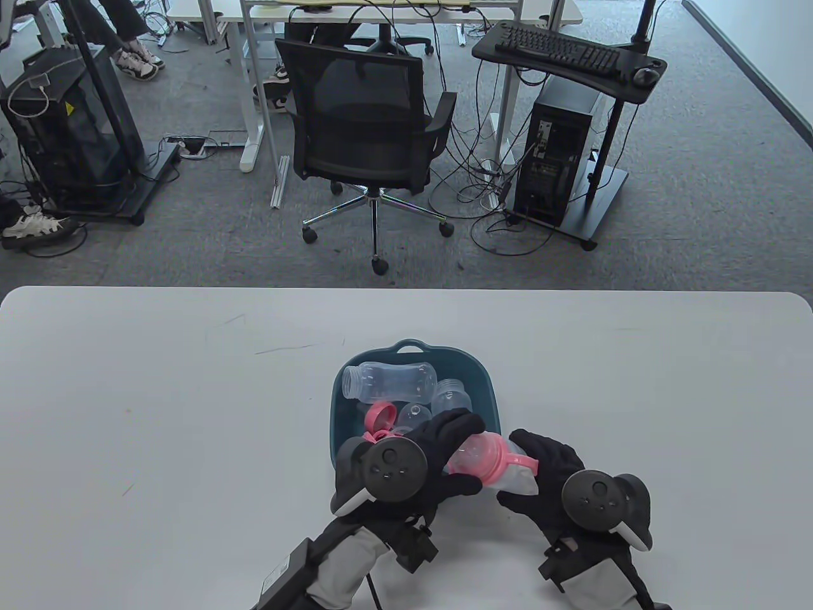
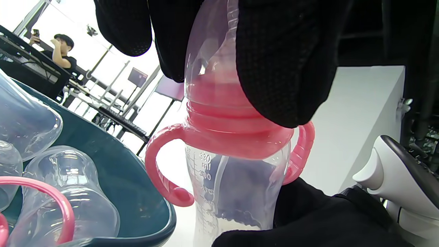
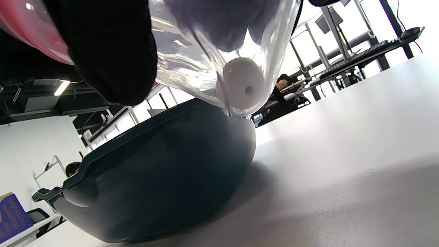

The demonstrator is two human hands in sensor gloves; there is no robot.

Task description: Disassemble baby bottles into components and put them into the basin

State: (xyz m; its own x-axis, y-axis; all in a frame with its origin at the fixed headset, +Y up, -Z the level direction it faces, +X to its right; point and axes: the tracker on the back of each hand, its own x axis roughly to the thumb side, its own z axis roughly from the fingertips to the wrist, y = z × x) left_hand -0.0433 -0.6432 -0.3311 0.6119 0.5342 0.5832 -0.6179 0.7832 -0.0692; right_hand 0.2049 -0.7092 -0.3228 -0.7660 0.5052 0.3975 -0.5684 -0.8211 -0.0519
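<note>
A baby bottle (image 1: pixel 502 467) with a pink collar and handles (image 2: pixel 236 135) hangs tilted just right of the teal basin (image 1: pixel 484 375). My left hand (image 1: pixel 438 454) grips its clear cap (image 2: pixel 209 65) from above. My right hand (image 1: pixel 540 473) holds the clear body (image 3: pixel 212 61) from below. The white weighted straw end (image 3: pixel 241 85) shows through the bottle's bottom. In the basin lie a clear bottle body (image 1: pixel 390 380), a second clear body (image 1: pixel 452 395), a pink ring (image 1: pixel 379 416) and clear caps (image 2: pixel 68 178).
The white table (image 1: pixel 159 413) spreads wide on both sides of the basin. An office chair (image 1: pixel 368 140) and a computer stand (image 1: pixel 571 159) are on the floor beyond the far edge.
</note>
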